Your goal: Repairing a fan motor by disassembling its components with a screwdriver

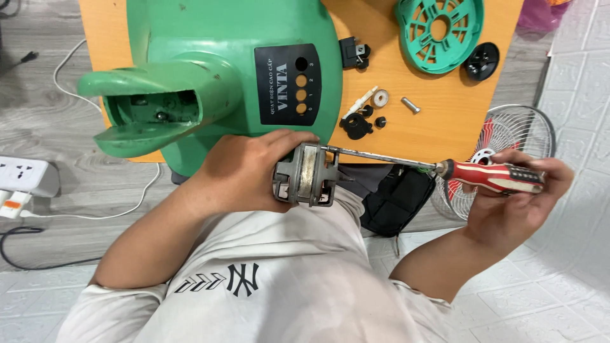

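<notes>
My left hand (244, 168) grips a grey metal fan motor (306, 174) with a copper-coloured winding, held just in front of the table's near edge. My right hand (518, 200) holds a screwdriver (489, 176) by its red and white handle. Its long metal shaft runs left and its tip meets the top of the motor. Behind the motor lies a large green fan base (222, 70) with a black control panel and a hollow neck pointing left.
The orange table (438, 121) carries a green round grille part (440, 30), a black disc (481, 61), a black switch (353, 53), a metal pin (410, 105) and small black and white pieces (363, 114). A wire fan guard (508, 149) and black bag (397, 200) lie on the floor at right; a power strip (22, 178) and cables lie at left.
</notes>
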